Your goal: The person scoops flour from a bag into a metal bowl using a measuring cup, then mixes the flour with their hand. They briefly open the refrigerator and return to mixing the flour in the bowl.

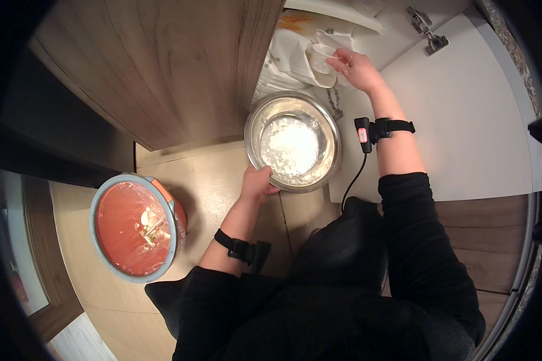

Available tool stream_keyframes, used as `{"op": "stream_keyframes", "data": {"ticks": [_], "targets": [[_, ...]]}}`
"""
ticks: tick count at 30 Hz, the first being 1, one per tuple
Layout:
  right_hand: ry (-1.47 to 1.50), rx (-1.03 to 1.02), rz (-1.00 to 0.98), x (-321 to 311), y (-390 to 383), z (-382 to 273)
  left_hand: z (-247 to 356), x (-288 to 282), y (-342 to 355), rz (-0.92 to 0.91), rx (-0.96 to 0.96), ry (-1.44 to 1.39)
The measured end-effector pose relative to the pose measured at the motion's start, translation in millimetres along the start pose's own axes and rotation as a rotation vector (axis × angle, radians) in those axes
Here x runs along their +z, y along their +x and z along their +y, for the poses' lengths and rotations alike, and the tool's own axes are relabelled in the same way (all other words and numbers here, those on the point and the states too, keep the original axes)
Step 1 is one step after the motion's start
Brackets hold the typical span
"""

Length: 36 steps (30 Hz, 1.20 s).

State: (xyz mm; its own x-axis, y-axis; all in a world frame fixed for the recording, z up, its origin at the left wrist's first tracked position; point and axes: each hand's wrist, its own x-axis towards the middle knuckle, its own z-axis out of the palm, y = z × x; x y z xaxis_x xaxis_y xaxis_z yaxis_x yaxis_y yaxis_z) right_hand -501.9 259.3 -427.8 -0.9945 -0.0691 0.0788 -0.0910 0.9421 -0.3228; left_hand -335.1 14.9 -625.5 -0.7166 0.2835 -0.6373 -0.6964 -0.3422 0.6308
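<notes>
In the head view, the left hand (258,183) grips the near left edge of a round metal bowl (330,141), thumb over the rim. The bowl hangs in front of the opened cupboard, with a heap of white powder (290,147) inside. Beyond the bowl, the right hand (356,69) pinches a small pale cup (323,59) between thumb and fingers, at the mouth of a white bag (289,57) in the cupboard. How much the cup holds is too unclear to tell. A wooden door (162,72) stands to the left, and a white door (464,120) with a metal hinge (429,35) to the right. At lower left, a red-orange bucket (117,222) with a grey rim sits on the floor (214,165), pale scraps (153,228) inside.
</notes>
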Motion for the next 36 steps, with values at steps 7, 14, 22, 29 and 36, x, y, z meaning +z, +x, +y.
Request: {"op": "stream_keyframes", "data": {"ticks": [7,14,22,29,36], "targets": [[-0.671,-0.365,-0.107,31,27,8,-1,-3,-5,0.037,-0.036,0.030],[-1.040,-0.493,-0.097,67,69,7,3,-1,-13,0.107,-0.057,0.081],[-1.018,-0.383,-0.112,106,107,6,0,-2,-16,0.172,-0.091,0.104],[-0.426,0.060,-0.152,138,127,4,-6,-4,-16,0.164,-0.111,0.054],[-0.254,-0.203,-0.138,142,148,32,-9,-6,-12,0.169,-0.089,0.003]]}}
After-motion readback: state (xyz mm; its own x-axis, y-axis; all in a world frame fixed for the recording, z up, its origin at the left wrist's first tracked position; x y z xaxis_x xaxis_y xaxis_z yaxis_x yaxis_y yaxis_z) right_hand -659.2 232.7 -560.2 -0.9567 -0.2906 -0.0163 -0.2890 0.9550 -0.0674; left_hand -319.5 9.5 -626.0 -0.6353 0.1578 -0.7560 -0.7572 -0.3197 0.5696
